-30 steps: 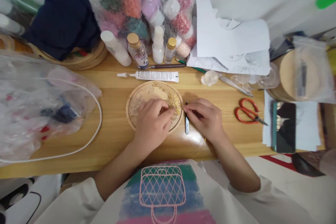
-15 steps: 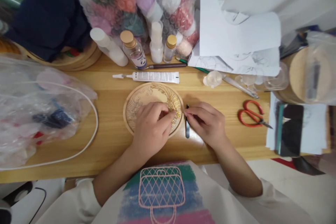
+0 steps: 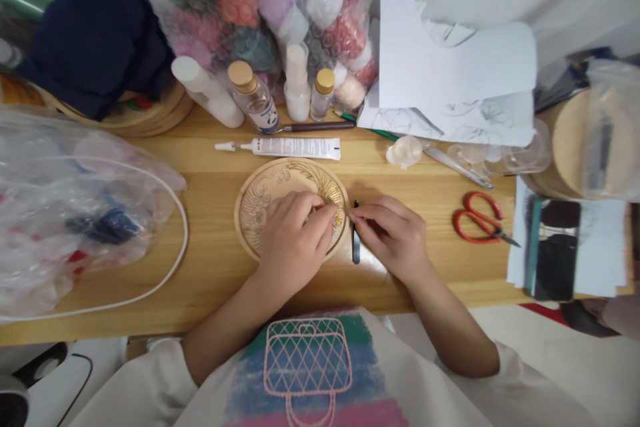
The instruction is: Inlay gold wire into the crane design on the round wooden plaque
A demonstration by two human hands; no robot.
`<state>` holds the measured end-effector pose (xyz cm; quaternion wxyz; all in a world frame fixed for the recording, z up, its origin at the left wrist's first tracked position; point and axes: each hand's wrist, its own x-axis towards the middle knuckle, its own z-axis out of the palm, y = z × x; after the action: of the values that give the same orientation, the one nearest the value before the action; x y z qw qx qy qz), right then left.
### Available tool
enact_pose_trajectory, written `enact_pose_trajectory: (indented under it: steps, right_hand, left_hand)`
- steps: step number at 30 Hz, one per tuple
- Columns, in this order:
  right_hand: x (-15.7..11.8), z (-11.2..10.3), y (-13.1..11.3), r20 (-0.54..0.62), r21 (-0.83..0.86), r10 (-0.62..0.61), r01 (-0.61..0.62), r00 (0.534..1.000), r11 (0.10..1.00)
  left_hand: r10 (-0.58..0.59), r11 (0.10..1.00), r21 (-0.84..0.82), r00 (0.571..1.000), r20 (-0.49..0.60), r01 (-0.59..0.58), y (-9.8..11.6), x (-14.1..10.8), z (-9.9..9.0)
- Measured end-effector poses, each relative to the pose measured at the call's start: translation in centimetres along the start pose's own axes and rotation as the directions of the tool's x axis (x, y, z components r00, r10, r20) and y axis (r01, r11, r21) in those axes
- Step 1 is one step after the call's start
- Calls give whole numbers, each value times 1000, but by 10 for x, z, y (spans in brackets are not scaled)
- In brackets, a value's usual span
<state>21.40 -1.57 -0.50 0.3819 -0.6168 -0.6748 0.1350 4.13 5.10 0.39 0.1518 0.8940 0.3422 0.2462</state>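
My left hand (image 3: 296, 233) lies over the lower part of a round wooden board (image 3: 295, 181) with carved line patterns. Its thumb and index finger are pinched together near the right rim, by the gold wire (image 3: 327, 191) that fills part of the design. Just past that rim, my right hand (image 3: 395, 235) is closed in a pinch at the fingertips; a thin glint of gold shows there, too small to follow fully. A slim dark tool, seemingly tweezers (image 3: 356, 243), lies on the table between the board and my right hand.
Behind the board lie a white glue tube (image 3: 297, 147) and a dark-handled tool (image 3: 320, 126), with several small bottles (image 3: 254, 97) beyond. Red-handled scissors (image 3: 477, 217) and a phone (image 3: 554, 250) are at right. A plastic bag (image 3: 105, 167) and white cable (image 3: 183, 240) occupy the left.
My left hand has shifted very slightly, its fingertips a little nearer the board's right rim. The right hand keeps its pinch in nearly the same spot.
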Motion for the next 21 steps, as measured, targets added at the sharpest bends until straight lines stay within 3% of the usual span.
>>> enact_pose_trajectory:
  steps: [21]
  right_hand:
    - [0,0,0,-1,48,22,-22,1000,999]
  left_hand:
    - [23,999,-31,1000,-1,-23,0,3,6]
